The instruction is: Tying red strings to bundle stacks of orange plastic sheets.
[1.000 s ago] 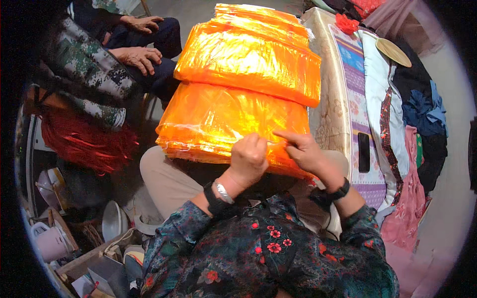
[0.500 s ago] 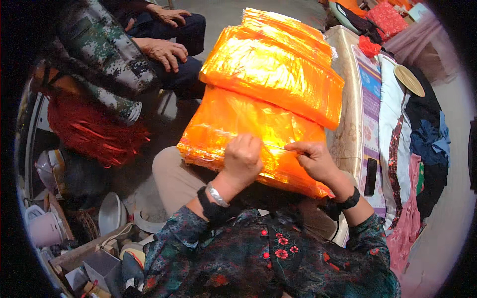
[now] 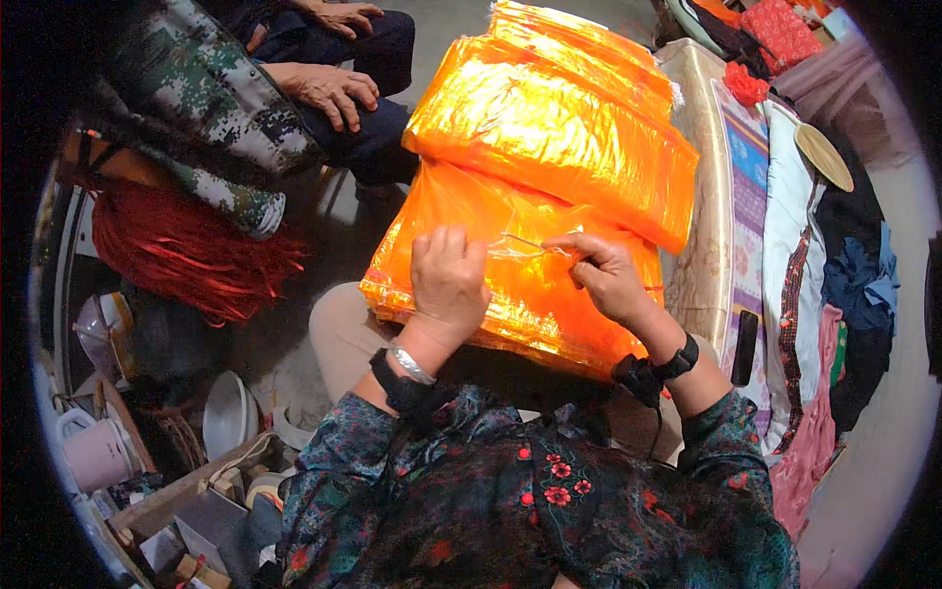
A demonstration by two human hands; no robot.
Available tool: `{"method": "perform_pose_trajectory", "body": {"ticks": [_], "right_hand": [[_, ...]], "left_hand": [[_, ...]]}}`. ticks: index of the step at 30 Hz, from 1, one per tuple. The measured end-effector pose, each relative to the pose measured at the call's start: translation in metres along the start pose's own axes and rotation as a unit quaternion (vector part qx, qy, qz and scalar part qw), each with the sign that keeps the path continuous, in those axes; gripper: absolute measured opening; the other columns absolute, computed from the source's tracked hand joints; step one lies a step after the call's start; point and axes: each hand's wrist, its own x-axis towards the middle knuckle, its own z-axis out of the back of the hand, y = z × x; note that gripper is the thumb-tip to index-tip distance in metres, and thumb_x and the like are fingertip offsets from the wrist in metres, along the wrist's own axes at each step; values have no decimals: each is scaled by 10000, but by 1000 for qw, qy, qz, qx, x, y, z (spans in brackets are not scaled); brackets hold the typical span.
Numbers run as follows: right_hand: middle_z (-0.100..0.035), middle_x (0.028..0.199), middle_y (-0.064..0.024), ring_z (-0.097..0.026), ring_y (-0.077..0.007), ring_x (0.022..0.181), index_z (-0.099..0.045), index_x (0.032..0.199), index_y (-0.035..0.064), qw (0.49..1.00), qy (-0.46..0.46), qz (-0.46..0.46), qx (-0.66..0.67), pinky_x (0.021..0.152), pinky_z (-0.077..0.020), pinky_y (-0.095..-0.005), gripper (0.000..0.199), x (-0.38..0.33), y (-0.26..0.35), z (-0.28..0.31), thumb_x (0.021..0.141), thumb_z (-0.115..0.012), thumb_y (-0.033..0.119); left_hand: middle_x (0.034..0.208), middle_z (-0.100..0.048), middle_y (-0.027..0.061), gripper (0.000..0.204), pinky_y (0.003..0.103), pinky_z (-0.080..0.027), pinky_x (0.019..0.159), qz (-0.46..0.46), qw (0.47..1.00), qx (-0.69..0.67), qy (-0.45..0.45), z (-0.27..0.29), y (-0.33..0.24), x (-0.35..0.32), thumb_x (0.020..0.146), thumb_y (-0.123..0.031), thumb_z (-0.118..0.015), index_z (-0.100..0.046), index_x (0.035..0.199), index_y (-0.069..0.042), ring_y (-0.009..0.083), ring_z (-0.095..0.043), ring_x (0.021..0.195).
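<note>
A stack of shiny orange plastic-wrapped bundles (image 3: 549, 128) rests on my lap and reaches away from me. My left hand (image 3: 446, 280) lies curled on the nearest orange bundle (image 3: 520, 294), fingers pressed onto its clear wrap. My right hand (image 3: 603, 275) pinches a fold of that clear wrap between thumb and fingers and holds it lifted toward the left hand. Both wrists wear dark bands; the left also has a silver bracelet.
Another person in a camouflage jacket (image 3: 196, 108) sits at upper left, hands on their knees. A red fringed bundle (image 3: 186, 255) lies at left. A pink cup (image 3: 93, 452), bowls and boxes crowd the lower left. Bedding and clothes with a black phone (image 3: 744, 346) are at right.
The view has shifted, so the bundles sit more to the right. My right hand went from pointing at the wrap to pinching and lifting a fold; my left hand stayed on the bundle.
</note>
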Motion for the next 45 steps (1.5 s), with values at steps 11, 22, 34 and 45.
{"method": "perform_pose_trajectory", "body": {"ticks": [11,22,34,45], "right_hand": [[-563,719,23,-504,-88,613,-556,1165,35,980,30,66,-184,588,-434,-242,391,34,-1,-24,780,-501,-2],[-510,608,26,-396,-41,463,-611,812,64,979,49,-57,189,429,-291,-190,149,38,-5,-3,784,-479,125],[-495,590,-112,-476,-211,551,-587,797,21,984,111,-23,-140,553,-402,-360,131,42,1,-14,778,-490,106],[-591,734,23,-469,-36,563,-648,1065,80,991,110,27,70,505,-376,-176,371,55,4,5,753,-473,-16]], "left_hand": [[692,-499,159,85,431,-421,574,31,984,-173,18,-30,-28,9,643,15,-497,-497,713,-33,344,-509,659],[797,-527,174,144,419,-407,670,117,992,16,-50,8,6,-10,674,-22,-546,-537,817,-16,357,-518,788],[635,-542,203,32,415,-432,526,233,934,-260,-71,-11,-5,-17,741,-3,-539,-557,767,-6,367,-574,622],[709,-558,182,126,423,-454,580,166,971,-156,-68,-28,-49,-6,762,-51,-546,-476,861,-15,372,-565,664]]}}
